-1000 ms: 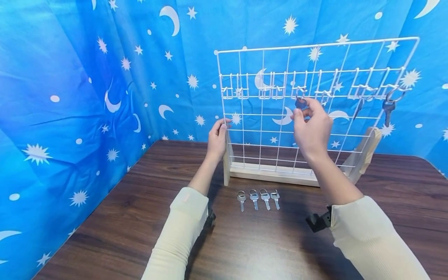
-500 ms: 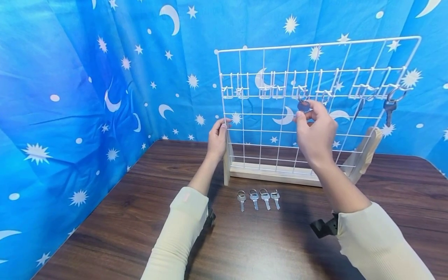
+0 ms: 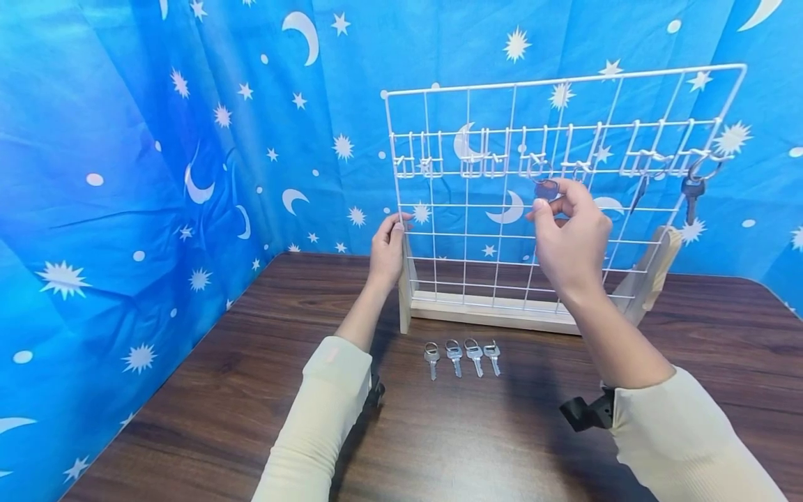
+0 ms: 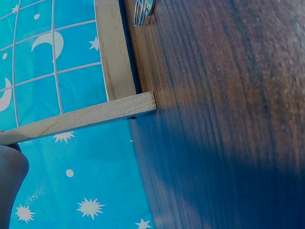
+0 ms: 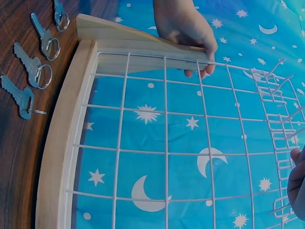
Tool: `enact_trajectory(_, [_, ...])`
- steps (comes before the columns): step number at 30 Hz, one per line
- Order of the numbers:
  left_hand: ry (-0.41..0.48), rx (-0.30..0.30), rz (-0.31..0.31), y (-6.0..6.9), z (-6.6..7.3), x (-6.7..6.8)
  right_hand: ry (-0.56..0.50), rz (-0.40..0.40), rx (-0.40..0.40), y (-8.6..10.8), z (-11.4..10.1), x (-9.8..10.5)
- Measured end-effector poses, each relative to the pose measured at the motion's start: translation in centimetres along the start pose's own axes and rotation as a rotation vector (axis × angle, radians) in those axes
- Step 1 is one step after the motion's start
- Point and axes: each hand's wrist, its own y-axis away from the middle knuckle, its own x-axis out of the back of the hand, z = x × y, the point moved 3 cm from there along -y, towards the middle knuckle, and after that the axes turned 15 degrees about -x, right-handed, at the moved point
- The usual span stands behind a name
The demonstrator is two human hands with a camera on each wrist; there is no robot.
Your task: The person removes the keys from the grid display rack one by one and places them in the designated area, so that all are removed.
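A white wire grid (image 3: pixel 483 235) stands upright in a wooden stand (image 3: pixel 489 312), with a row of white hooks (image 3: pixel 483 166) across its upper part. At the grid's left edge, my left hand (image 3: pixel 387 254) grips the frame where it meets the stand's side post (image 4: pixel 86 117). Thumb and fingers of my right hand (image 3: pixel 572 240) pinch a key (image 3: pixel 546 189) just below a middle hook. Its ring lies at that hook; whether it is round the prong I cannot tell. In the right wrist view, my right hand (image 5: pixel 296 191) shows only at the edge.
Several silver keys with rings (image 3: pixel 455 354) lie in a row on the dark wooden table (image 3: pixel 452 432), before the stand. Another key (image 3: pixel 693 192) hangs by its ring at the far right hook, and a further key (image 3: pixel 639 192) hangs left of it. A blue curtain (image 3: pixel 339 188) stands behind.
My right hand, still pinching the key, has shifted slightly right and down from the hook. My left hand keeps its hold on the frame. The head view has moved a little.
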Motion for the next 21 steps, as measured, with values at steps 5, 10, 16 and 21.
enact_trajectory(5, [-0.004, -0.008, -0.008, 0.1, 1.5, 0.0, -0.028, 0.013, 0.012, -0.1, -0.5, 0.3])
enact_trajectory(10, [-0.003, -0.007, -0.004, 0.1, 1.5, 0.0, -0.037, 0.013, 0.018, -0.1, -0.7, 0.6])
enact_trajectory(16, [-0.011, 0.001, -0.007, 0.1, 1.4, 0.1, -0.043, 0.006, 0.023, 0.1, -0.8, 0.9])
enact_trajectory(21, [-0.009, -0.002, -0.010, 0.1, 1.3, 0.1, -0.043, -0.009, 0.025, 0.4, -0.7, 1.2])
